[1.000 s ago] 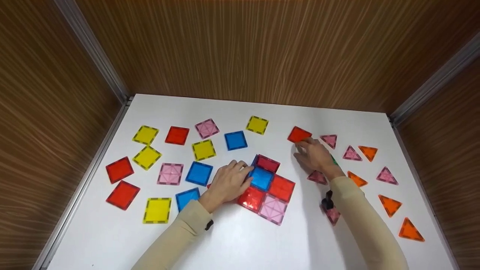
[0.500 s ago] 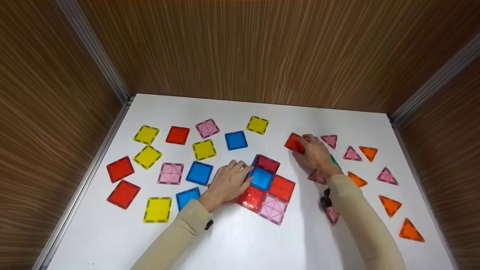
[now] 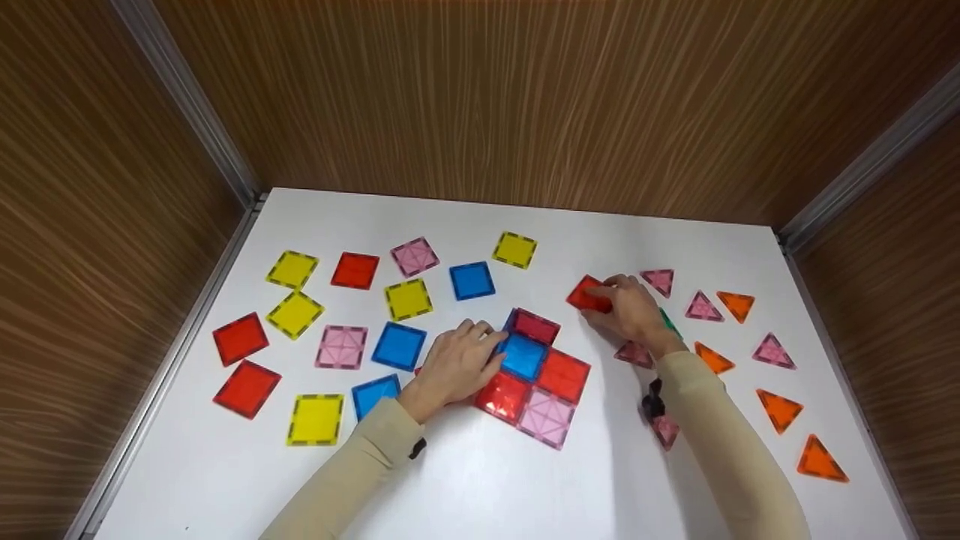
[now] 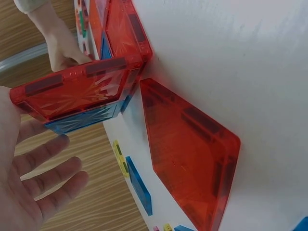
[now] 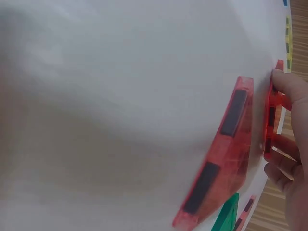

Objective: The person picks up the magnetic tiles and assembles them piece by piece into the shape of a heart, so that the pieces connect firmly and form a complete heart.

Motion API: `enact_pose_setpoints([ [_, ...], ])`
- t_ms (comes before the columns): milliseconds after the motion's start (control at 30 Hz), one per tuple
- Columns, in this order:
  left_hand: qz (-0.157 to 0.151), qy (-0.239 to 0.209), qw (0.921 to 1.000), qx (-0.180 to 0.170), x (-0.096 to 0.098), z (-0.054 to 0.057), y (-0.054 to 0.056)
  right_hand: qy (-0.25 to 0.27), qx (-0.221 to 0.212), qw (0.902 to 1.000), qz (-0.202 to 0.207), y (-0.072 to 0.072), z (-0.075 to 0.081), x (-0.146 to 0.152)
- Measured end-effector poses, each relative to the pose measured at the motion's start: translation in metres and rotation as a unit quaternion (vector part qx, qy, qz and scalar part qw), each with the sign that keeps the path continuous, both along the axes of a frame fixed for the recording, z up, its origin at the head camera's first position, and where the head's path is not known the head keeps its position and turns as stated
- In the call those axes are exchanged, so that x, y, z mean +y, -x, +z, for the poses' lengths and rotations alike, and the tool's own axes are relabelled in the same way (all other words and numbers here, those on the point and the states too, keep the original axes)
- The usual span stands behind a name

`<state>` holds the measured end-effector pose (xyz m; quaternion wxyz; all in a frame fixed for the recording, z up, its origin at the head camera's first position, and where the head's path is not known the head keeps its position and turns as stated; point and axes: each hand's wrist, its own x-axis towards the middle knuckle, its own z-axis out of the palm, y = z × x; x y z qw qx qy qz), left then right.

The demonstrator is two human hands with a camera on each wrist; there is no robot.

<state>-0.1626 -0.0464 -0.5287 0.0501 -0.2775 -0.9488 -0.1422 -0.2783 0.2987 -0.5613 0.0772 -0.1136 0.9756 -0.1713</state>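
Between thumb and fingers of the right hand [image 3: 631, 311], a red square tile [image 3: 580, 295] is pinched, partly covered; at the loosely spread fingers of the left hand [image 3: 454, 365], joined tiles [image 3: 524, 358] are partly hidden, and whether these are gripped or merely touched cannot be told

Translucent red square plastic tile [image 3: 583, 294], pinched in right hand [image 3: 630, 311], toward worktop's far edge [image 3: 600, 218], red-blue-pink plastic tile structure [image 3: 523, 358], touching left hand [image 3: 454, 365]
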Motion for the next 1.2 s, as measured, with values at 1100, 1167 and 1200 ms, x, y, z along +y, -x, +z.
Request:
enact_pose_setpoints([
  [1100,0.004,-0.008,0.9999,-0.009,0.001,-0.002,0.001,0.368,-0.193,0.9072,-0.067,-0.082,0.011,-0.007],
  [1167,0.002,-0.011,0.9999,-0.001,0.001,-0.002,0.001,0.366,-0.192,0.9081,-0.067,-0.084,0.009,-0.010],
  [1200,0.001,-0.013,0.9999,0.003,0.000,-0.002,0.001,0.366,-0.190,0.9085,-0.069,-0.085,0.008,-0.011],
])
